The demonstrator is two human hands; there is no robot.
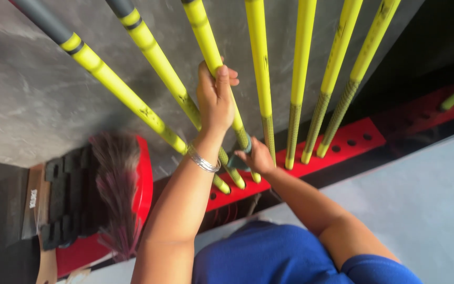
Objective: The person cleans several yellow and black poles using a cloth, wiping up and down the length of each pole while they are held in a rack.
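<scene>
The left hand (215, 97) wraps the third yellow rod (208, 44) from the left; the right hand (256, 156) pinches its lower end above the red rack (350, 138); a loosened grip could tip it into neighbouring rods.

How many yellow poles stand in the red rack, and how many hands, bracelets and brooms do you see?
Yellow poles in the red rack: 7
Hands, left hand and right hand: 2
Silver bracelet: 1
Broom: 1
Total: 11
</scene>
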